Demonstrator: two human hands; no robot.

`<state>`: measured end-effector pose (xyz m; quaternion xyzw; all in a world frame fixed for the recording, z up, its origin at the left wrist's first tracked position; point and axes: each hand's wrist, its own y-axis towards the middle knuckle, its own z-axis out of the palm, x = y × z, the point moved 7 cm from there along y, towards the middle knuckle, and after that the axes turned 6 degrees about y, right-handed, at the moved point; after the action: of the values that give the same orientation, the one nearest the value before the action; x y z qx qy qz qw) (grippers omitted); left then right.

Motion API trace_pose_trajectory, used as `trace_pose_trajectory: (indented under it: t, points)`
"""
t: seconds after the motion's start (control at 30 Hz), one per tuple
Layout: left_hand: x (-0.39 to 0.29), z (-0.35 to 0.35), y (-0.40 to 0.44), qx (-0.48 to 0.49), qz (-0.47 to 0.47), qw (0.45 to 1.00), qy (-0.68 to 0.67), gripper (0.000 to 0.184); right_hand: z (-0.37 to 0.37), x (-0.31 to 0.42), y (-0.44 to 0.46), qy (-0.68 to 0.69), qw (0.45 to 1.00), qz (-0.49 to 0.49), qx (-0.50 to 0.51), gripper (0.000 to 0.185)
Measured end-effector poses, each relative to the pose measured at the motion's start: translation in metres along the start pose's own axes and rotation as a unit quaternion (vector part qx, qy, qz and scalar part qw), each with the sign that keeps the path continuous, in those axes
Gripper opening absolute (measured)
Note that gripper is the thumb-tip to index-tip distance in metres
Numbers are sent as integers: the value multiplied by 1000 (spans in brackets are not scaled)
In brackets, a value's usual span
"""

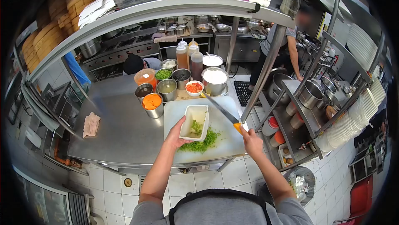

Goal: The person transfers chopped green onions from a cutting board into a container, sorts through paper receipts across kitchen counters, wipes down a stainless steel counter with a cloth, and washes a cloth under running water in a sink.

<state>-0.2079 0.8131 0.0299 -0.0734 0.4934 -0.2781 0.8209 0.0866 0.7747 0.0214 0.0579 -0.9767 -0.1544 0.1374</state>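
My left hand grips a white rectangular tub by its left side, tilted so its inside faces me. Some chopped greens cling to the bottom of the tub. Below and beside it, a pile of chopped green herbs lies on the white cutting board. My right hand is closed round the orange handle of a kitchen knife. Its blade points up and to the left over the right part of the board, apart from the greens.
Behind the board stand a metal pot of orange slices, a bowl of chopped red pieces, a pot of white contents and squeeze bottles. A crumpled cloth lies left. A bin stands right. Two other people are beyond the table.
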Motion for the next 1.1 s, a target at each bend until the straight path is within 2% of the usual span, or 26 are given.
trace_pose_trajectory:
  t: [0.1,0.13,0.23,0.27,0.3,0.33,0.37,0.47,0.53,0.57,0.67,0.77,0.8,0.9,0.97,1.1]
  points:
    - [-8,10,-3,-15,17,1000,1,51,33,-15,-1,20,1000,6,22,48]
    - [-7,13,-5,-17,21,1000,-3,51,16,-1,0,-3,997,36,62,49]
    - [0,26,2,-6,76,997,26,50,-7,32,7,219,973,-65,-28,59]
    - [10,34,1,-17,57,998,37,50,-4,45,9,403,912,-65,20,67]
    - [19,47,-1,-15,64,995,71,52,6,52,3,568,819,15,75,69]
    - [29,59,-4,-11,70,992,104,54,14,64,-6,707,689,94,124,71]
    - [37,64,-5,-6,77,987,138,56,20,77,-14,814,530,169,167,73]
    - [47,70,-11,79,202,908,359,70,26,73,-30,826,498,198,173,69]
    - [41,40,-27,87,275,783,552,87,36,54,-54,836,472,245,135,64]
    - [36,21,-37,96,308,701,636,95,34,46,-63,831,487,248,104,63]
    - [10,-58,-35,55,223,557,798,117,21,42,-101,810,513,284,5,64]
    - [15,-94,-17,121,177,515,830,128,30,62,-145,775,518,355,-72,65]
    - [21,-99,-8,137,180,478,849,129,38,72,-158,759,523,375,-95,65]
    - [12,-85,9,173,227,455,844,131,52,102,-188,704,527,449,-155,68]
    - [15,-68,22,235,256,436,830,133,62,123,-203,667,531,491,-177,70]
    - [14,-18,59,327,317,391,800,137,84,156,-203,633,504,545,-218,75]
